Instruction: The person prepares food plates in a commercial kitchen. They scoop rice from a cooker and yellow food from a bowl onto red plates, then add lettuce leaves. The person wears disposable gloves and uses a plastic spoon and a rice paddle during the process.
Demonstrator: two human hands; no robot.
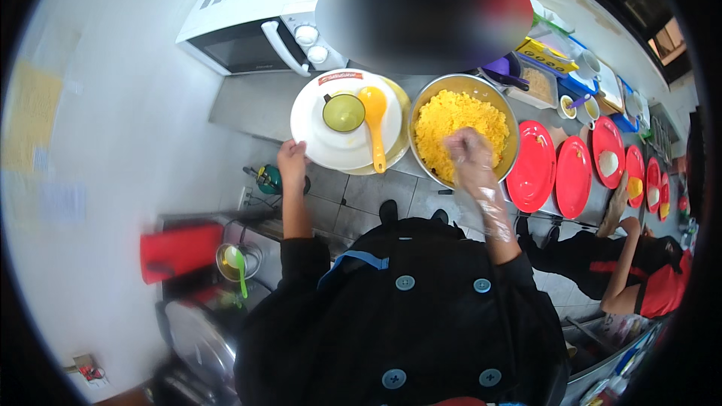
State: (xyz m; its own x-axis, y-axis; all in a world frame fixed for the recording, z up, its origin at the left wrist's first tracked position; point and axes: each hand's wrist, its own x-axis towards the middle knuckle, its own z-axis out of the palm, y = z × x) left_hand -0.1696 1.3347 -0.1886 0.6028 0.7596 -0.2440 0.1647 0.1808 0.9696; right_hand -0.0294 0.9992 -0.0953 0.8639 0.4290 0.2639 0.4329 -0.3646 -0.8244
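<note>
My left hand [292,162] grips the near left rim of a white plate [310,135]. On that plate sit a small green cup [344,113] with a dark handle and a yellow rice paddle [375,124]. A second, yellowish plate [403,146] shows from underneath. To the right stands a large metal bowl [512,149] of yellow rice [451,115]. My right hand [472,155], in a clear plastic glove, is over the rice with its fingers curled. It is blurred, and whether rice is in its fingers is hidden.
Several red oval plates [531,166] line the counter to the right, some farther ones with rice mounds. A white microwave [259,17] stands at the back left. Plastic tubs [536,84] and mugs [588,63] sit behind the plates. Another person [620,262] stands at the right.
</note>
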